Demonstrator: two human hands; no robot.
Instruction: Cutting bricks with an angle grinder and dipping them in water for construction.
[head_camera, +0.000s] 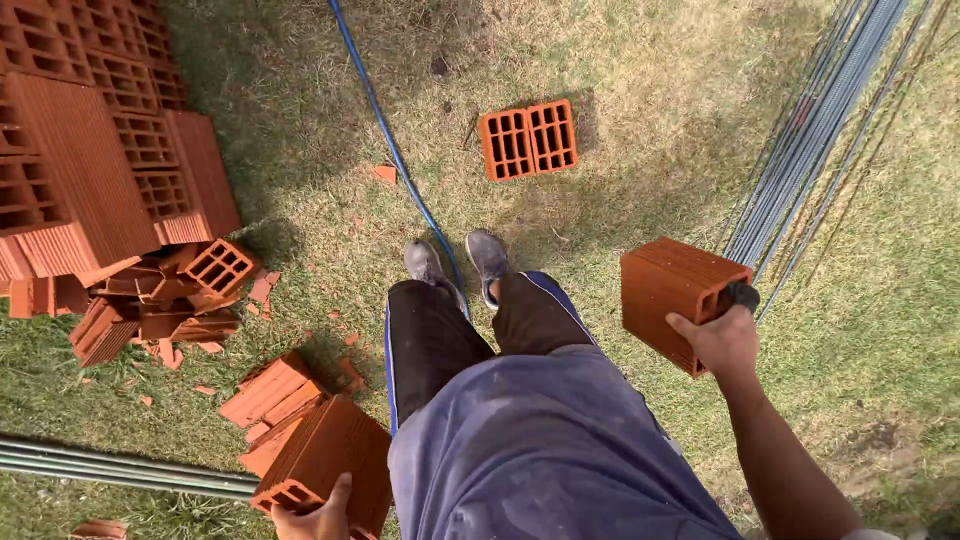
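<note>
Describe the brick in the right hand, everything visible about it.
The brick is a hollow, orange-red block that looks like fired clay, with fine ribbed grooves along its faces and an open cell at the end. It looks whole and is held off the grass, tilted, to the person's right of the legs. The right hand grips its near end, with something dark at the opening. Nothing else touches it.

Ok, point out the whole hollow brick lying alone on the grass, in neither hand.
It is the brick ahead of the shoes, right of the blue hose, holes facing up, apart from the stack.
</note>
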